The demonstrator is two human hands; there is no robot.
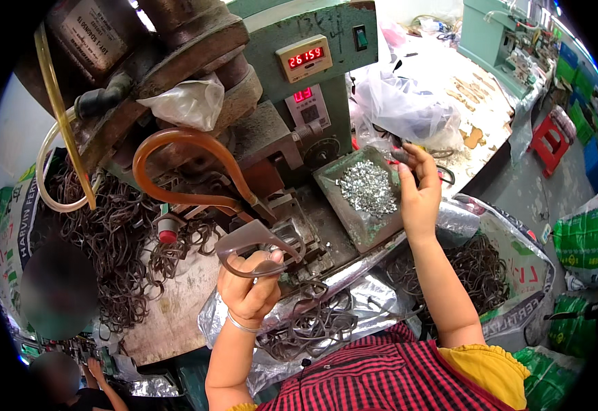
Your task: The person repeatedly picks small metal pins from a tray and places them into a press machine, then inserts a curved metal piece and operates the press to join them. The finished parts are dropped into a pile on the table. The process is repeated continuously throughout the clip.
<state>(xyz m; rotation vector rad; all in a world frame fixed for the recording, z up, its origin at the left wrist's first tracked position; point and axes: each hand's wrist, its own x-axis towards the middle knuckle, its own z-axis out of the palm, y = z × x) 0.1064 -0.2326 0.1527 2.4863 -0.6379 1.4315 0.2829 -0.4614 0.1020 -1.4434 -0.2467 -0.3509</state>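
The left hand pinches a curved dark frame between thumb and fingers, near the metal fixture; contact with the fixture cannot be determined. The right hand is positioned at the right side of a tray containing small metal pieces. Its fingers are bent; whether they grip anything cannot be determined. Dark curved parts lie heaped at left.
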